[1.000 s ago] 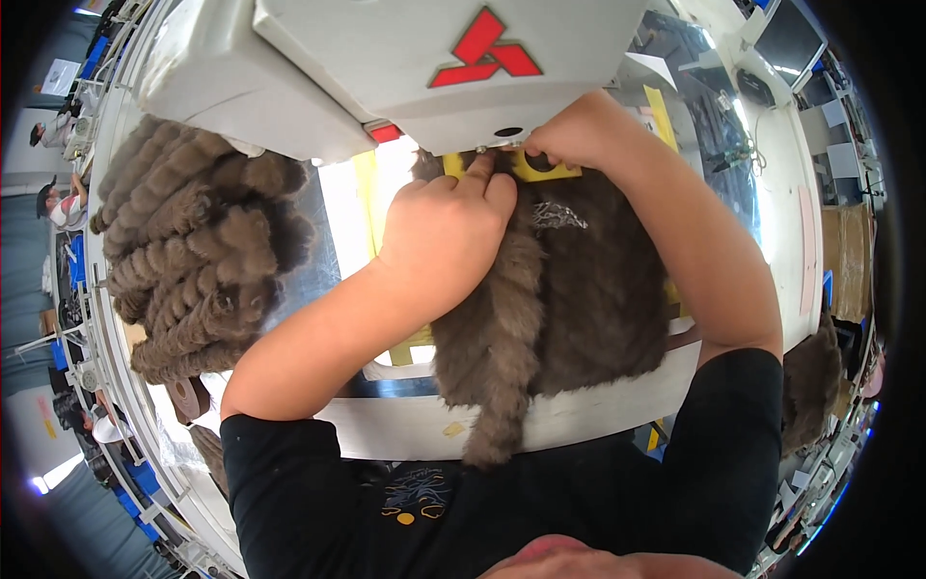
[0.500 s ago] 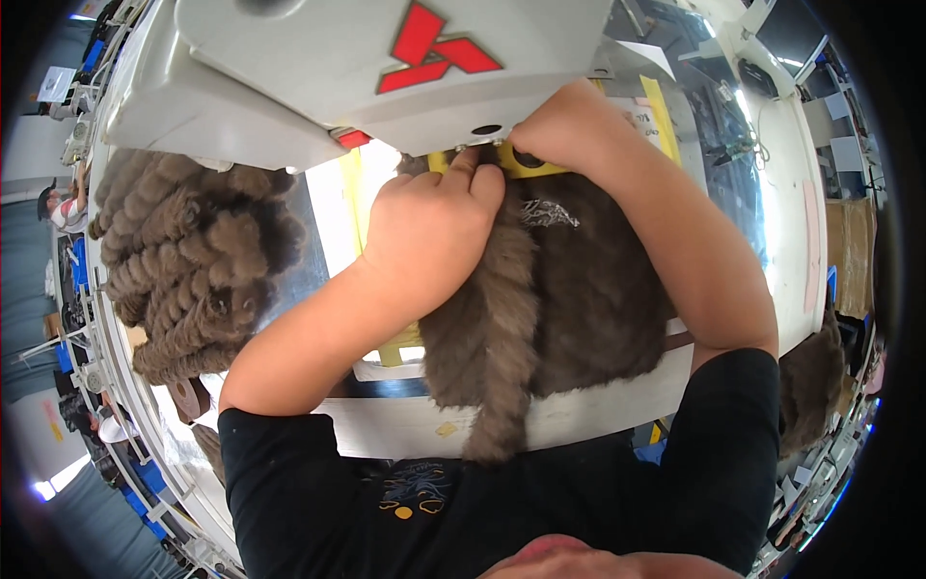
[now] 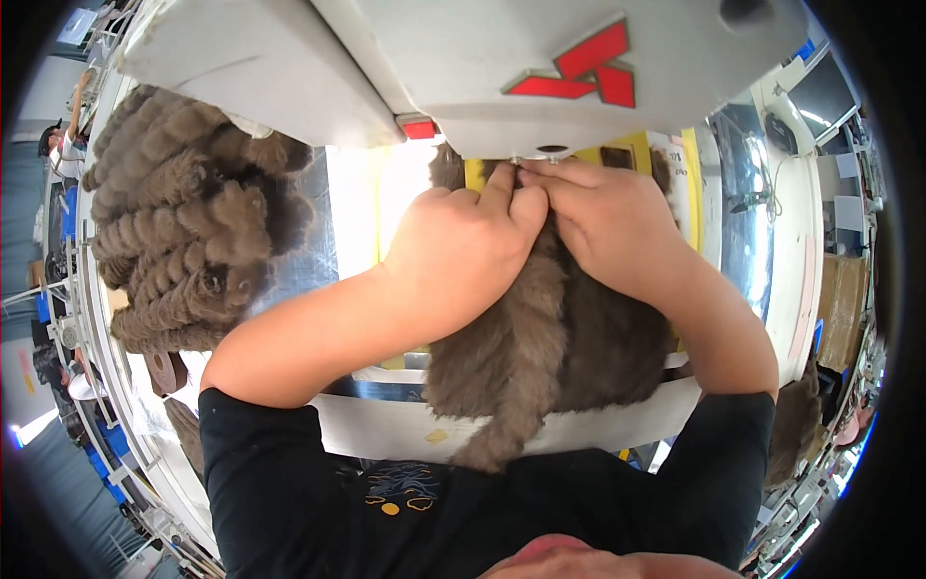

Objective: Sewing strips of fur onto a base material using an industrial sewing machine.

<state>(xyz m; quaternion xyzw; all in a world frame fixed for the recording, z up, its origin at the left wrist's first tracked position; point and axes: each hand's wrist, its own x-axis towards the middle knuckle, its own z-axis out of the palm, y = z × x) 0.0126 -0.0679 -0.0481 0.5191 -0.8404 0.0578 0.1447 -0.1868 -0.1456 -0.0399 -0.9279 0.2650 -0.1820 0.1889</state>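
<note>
A grey machine head (image 3: 376, 68) with a red emblem stands over a yellow plate (image 3: 693, 183). Below it my left hand (image 3: 463, 232), fingers curled, pinches a long brown fur strip (image 3: 526, 357) lying along a wider dark fur piece (image 3: 612, 357). My right hand (image 3: 612, 227) meets it at the small metal parts (image 3: 516, 160) under the head, its bent fingers pressed on the strip's upper end. The fingertips and what lies exactly under them are partly hidden.
Heaped brown fur strips (image 3: 183, 222) lie at the left on the white table (image 3: 367, 429), near a brown roll (image 3: 164, 376). Further fur (image 3: 791, 434) and cardboard (image 3: 839, 314) are at the right. Another person (image 3: 63, 145) works in the background at far left.
My right hand has moved down and left from the yellow plate's right part to beside my left fingers. The machine appears shifted rightward in the view.
</note>
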